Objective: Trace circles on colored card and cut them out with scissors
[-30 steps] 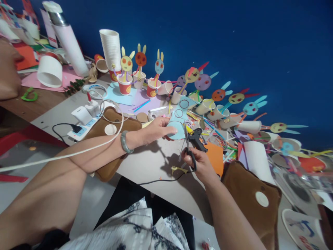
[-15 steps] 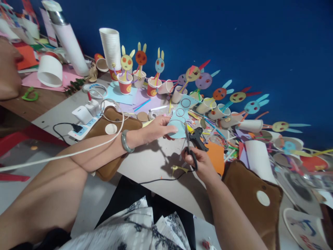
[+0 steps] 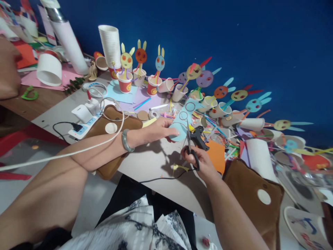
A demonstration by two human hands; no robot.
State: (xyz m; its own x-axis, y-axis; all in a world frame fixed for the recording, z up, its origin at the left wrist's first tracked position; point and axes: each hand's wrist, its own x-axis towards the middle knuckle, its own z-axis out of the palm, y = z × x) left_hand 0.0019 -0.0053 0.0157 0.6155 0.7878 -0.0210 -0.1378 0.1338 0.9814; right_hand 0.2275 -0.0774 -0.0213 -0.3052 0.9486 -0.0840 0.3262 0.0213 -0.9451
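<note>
My left hand pinches a light-blue sheet of paper, thumb on top and fingers underneath. Several circles are drawn on the paper, and its lower end has a rounded cut edge. My right hand is closed around the handles of a pair of black-handled scissors. The blades point up and lie against the right edge of the paper, beside the largest circle. Just behind the scissors a black glue gun with a yellow part rests on the table. A yellow paper scrap lies under my right hand.
Paper cups with rabbit-faced figures line the blue wall. A tall cup stack stands behind. A power strip with white cables sits at left. Brown cushions flank the table's front edge. Orange paper lies right of the glue gun.
The blue paper has turned and shifted slightly right and down in my left hand, and its lower edge looks rounder. The scissors stay at its right edge.
</note>
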